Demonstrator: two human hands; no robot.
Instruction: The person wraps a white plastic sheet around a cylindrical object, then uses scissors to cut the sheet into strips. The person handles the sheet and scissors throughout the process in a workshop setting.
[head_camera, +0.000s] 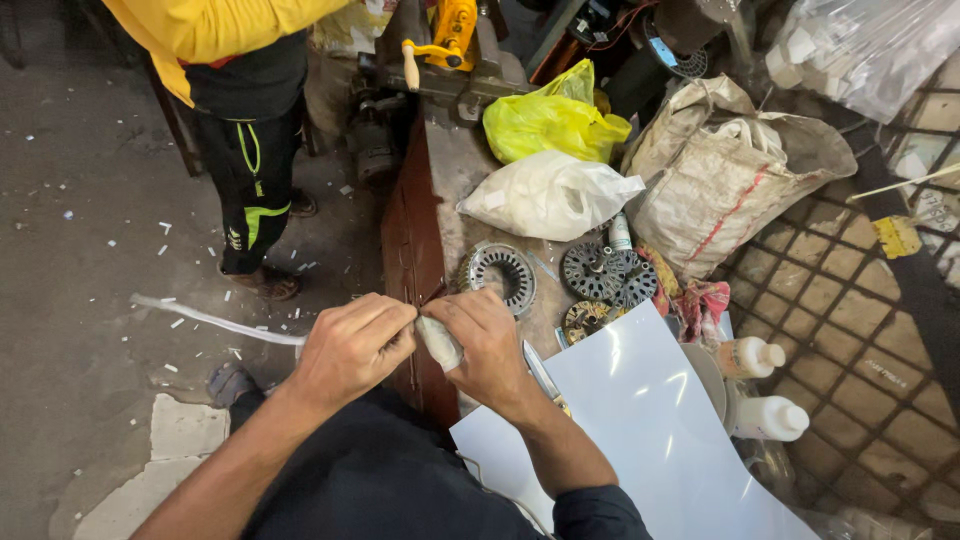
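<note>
The workshop had a dusty concrete floor (70, 250) and a cluttered wooden bench (420, 240). Above the bench edge, the left hand (352, 348) and right hand (490, 345) were both closed, pinching a thin white strip (438, 341). It looked light, soft and bendable, best gripped near the fold; its tail (210, 320) trailed left.

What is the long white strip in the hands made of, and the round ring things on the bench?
The white strip looks like thin paper or plastic film: flat, pale and bending as it trails from the left hand and right hand. The round ring looks like bare metal, grey and dull, with slotted teeth around its inside. The big white sheet looks like glossy plastic, showing shiny reflections.
</note>
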